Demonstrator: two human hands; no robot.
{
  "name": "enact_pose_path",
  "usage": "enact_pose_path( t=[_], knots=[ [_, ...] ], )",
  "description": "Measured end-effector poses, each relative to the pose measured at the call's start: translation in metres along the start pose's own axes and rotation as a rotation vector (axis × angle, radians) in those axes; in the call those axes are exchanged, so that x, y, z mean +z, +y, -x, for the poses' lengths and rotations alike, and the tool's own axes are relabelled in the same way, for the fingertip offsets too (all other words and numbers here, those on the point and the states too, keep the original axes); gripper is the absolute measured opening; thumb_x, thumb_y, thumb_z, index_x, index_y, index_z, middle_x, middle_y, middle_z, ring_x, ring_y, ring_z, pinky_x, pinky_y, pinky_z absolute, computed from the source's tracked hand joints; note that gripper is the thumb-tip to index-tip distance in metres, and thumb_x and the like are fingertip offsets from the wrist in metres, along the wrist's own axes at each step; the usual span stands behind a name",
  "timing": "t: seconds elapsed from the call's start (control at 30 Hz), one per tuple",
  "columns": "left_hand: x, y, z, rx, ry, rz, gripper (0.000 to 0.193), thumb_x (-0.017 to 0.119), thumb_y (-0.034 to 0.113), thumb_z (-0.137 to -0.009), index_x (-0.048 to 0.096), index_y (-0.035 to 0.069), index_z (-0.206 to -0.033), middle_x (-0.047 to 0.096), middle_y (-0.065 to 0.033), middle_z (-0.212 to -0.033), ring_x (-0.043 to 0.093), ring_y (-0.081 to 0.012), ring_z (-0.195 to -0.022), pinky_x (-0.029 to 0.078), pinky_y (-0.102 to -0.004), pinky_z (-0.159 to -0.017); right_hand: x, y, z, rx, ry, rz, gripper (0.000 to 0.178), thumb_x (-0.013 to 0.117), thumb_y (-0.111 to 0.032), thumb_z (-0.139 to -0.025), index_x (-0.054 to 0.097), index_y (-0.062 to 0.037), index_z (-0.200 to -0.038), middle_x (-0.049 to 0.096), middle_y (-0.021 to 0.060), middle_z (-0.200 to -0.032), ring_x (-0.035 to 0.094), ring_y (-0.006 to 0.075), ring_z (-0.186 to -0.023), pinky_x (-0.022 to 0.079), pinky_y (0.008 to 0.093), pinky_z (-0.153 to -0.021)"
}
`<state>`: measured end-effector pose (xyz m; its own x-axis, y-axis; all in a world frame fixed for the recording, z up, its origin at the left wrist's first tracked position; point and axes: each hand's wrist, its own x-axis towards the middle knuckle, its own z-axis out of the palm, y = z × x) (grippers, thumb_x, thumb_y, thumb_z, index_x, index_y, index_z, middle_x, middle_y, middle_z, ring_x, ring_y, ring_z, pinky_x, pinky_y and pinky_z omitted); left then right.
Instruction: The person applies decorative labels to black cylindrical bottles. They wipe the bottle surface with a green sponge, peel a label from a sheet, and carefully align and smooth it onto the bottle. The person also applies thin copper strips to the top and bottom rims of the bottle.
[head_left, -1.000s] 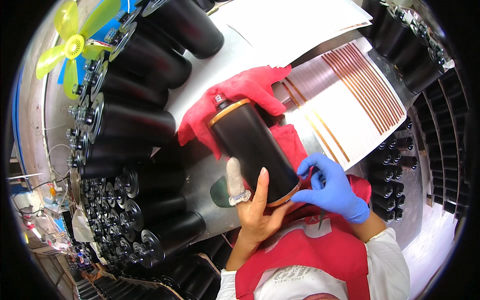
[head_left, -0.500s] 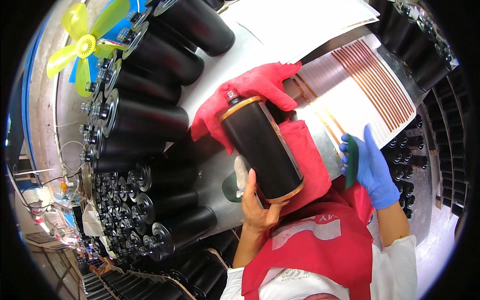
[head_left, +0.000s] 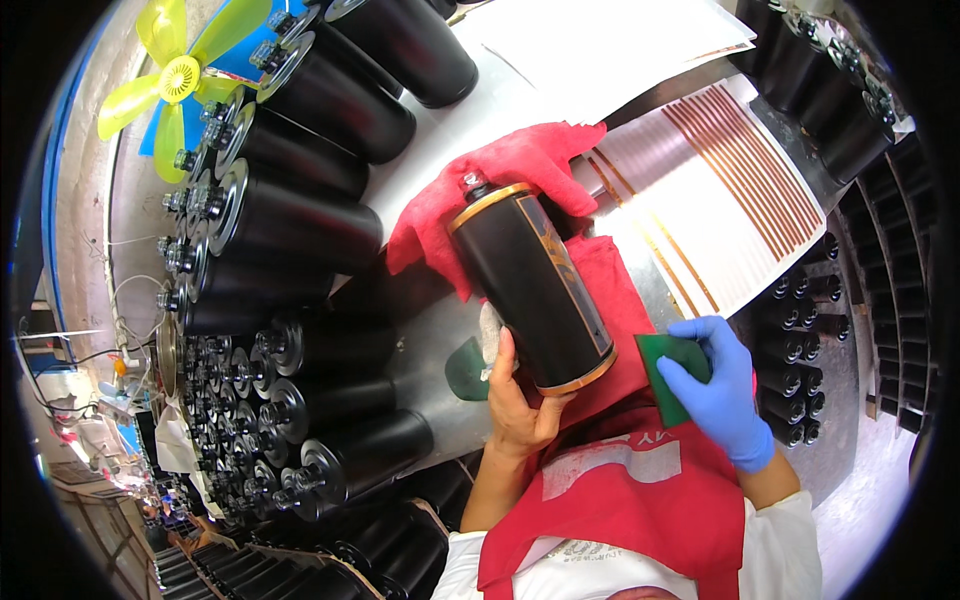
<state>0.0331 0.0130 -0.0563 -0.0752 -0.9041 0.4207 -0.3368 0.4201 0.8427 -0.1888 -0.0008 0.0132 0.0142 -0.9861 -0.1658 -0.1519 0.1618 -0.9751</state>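
A black bottle-like cylinder with gold bands at both ends and a clear knob lies tilted on red cloth. On its right side shows a dark, gold-patterned label. My bare left hand grips its near end, with a pale cover on one finger. My right hand, in a blue glove, pinches a flat green scraper-like pad, held just right of the cylinder and apart from it. Another dark green piece lies on the metal table left of my left hand.
Black cylinders with clear knobs crowd the left side, and more stand at the right. A sheet with copper-coloured strips lies at the far right. White sheets cover the back. A yellow-green fan is at the far left.
My right hand has come left and nearer to me, turning the green pad's flat face into view. The cylinder has rolled slightly, showing more of its patterned label.
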Motion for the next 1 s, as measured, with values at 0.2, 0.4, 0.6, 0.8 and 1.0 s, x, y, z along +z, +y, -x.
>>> enact_pose_path(
  t=[0.2, 0.4, 0.6, 0.8, 1.0],
  knots=[
    [0.01, 0.001, -0.002, -0.013, -0.008, 0.109, 0.079, 0.062, 0.006, -0.084, 0.011, -0.006, -0.143, 0.034, -0.0203, -0.139, 0.044, -0.026, -0.123, 0.038, -0.0346, -0.1, 0.026, -0.033, 0.001, -0.492, -0.116, 0.248, 0.028, 0.07, -0.002, -0.073, 0.062, -0.0043, -0.101, 0.06, 0.0108, -0.089, 0.062, 0.0247, -0.077, 0.051, 0.0303, -0.064],
    [-0.007, 0.003, 0.0, -0.077, -0.01, -0.065, 0.085, 0.074, 0.01, -0.077, 0.019, -0.012, -0.138, 0.046, -0.0245, -0.128, 0.054, -0.0316, -0.113, 0.041, -0.0372, -0.098, -0.009, -0.006, 0.0, -0.071, 0.087, 0.085, 0.021, 0.066, 0.0, -0.077, 0.059, -0.0022, -0.097, 0.062, 0.0077, -0.088, 0.061, 0.0143, -0.079, 0.05, 0.0292, -0.065],
    [0.021, 0.056, -0.045, 0.127, 0.055, -0.666, 0.091, 0.077, 0.011, -0.071, 0.021, -0.014, -0.138, 0.034, -0.0364, -0.136, 0.037, -0.0462, -0.128, 0.03, -0.0464, -0.105, 0.019, -0.021, -0.001, -0.377, -0.153, 0.081, 0.029, 0.071, -0.003, -0.074, 0.062, -0.0024, -0.102, 0.062, 0.0111, -0.091, 0.065, 0.0224, -0.081, 0.052, 0.0291, -0.069],
    [0.005, 0.039, -0.032, -0.035, 0.006, -0.409, 0.1, 0.084, 0.008, -0.06, 0.026, -0.012, -0.138, 0.044, -0.0304, -0.13, 0.056, -0.0374, -0.11, 0.045, -0.0383, -0.092, 0.002, 0.013, -0.012, 0.048, -0.143, -0.231, 0.028, 0.07, -0.003, -0.076, 0.061, -0.0017, -0.103, 0.063, 0.0048, -0.091, 0.061, 0.0087, -0.081, 0.049, 0.023, -0.07],
    [-0.005, 0.01, -0.003, -0.247, 0.008, -0.079, 0.086, 0.068, -0.005, -0.07, 0.02, -0.008, -0.142, 0.059, -0.0137, -0.115, 0.063, -0.021, -0.097, 0.049, -0.0287, -0.085, -0.002, 0.024, -0.02, 0.14, -0.129, -0.301, 0.029, 0.069, -0.002, -0.077, 0.06, -0.0006, -0.105, 0.064, 0.005, -0.088, 0.06, 0.0084, -0.08, 0.049, 0.0226, -0.071]
  ],
)
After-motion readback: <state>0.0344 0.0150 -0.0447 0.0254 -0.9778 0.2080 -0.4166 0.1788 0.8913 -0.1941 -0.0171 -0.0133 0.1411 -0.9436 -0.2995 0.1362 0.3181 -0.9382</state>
